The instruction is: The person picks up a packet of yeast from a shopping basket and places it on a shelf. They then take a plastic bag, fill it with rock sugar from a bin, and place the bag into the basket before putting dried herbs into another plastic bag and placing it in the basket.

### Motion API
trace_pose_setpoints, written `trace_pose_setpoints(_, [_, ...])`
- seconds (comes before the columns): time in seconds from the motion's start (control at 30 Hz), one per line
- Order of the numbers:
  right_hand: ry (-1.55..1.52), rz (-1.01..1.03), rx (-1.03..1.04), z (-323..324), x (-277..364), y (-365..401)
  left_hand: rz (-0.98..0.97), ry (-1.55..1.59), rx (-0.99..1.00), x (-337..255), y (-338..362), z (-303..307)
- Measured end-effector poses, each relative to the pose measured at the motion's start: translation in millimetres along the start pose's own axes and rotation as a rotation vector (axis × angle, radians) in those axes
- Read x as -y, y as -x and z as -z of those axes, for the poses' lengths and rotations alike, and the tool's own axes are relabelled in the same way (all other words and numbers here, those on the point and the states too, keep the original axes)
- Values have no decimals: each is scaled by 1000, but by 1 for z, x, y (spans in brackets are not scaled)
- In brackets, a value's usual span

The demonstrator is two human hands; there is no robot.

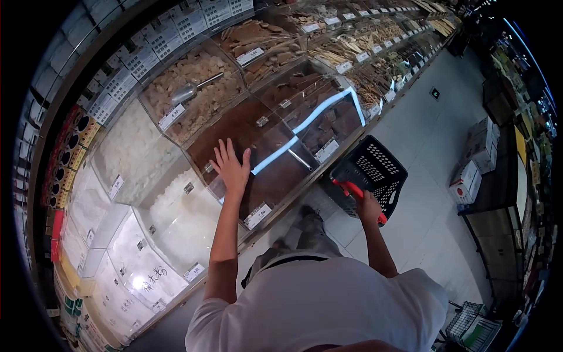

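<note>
My left hand (pixel 231 167) lies flat, fingers spread, on the clear lid of a bulk bin of dark brown powder (pixel 264 146). My right hand (pixel 368 206) is closed around the red handle (pixel 355 190) of a black plastic shopping basket (pixel 375 170), which hangs empty at my right side above the floor.
A long counter of clear-lidded bulk bins runs from lower left to upper right: white crystals (pixel 176 211), pale chunks with a metal scoop (pixel 190 91), brown pieces and dried roots. Price tags (pixel 257 215) line the front edge. Cardboard boxes (pixel 475 158) and dark shelving stand across the aisle.
</note>
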State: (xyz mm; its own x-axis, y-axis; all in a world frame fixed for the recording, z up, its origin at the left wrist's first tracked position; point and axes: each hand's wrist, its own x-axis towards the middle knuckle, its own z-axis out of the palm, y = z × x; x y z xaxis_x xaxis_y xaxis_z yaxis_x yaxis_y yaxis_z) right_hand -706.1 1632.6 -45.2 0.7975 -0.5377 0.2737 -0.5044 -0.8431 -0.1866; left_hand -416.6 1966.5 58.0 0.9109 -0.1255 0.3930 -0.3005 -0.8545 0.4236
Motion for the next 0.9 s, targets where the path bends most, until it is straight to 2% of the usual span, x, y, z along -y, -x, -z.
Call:
trace_pose_setpoints(0.1, [-81,18,-40,5,-15,-24,39,-118,-37,1,-27,-19])
trace_pose_setpoints(0.2, [-99,-82,61,15,-22,-50,176,-169,-15,-3,-42,-40])
trace_pose_setpoints(0.33, [-164,-84,44,10,-44,-78,214,-324,-17,-11,-44,-50])
trace_pose_setpoints(0.37, [-177,-89,79,10,-48,-86,224,-332,-35,-10,-44,-51])
trace_pose_setpoints(0.47, [-154,-251,387,14,-56,-113,230,-392,-43,-11,-43,-53])
trace_pose_setpoints(0.57, [-402,-99,236,10,-52,-145,238,-417,-30,-12,-45,-53])
trace_pose_setpoints(0.67, [-648,67,25,1,-23,-216,245,-435,-34,-14,-45,-53])
trace_pose_setpoints(0.8, [-676,351,-201,-5,39,-343,248,-440,-37,-14,-42,-53])
trace_pose_setpoints(0.9, [-667,411,-314,-16,83,-429,270,-426,-21,-19,-45,-49])
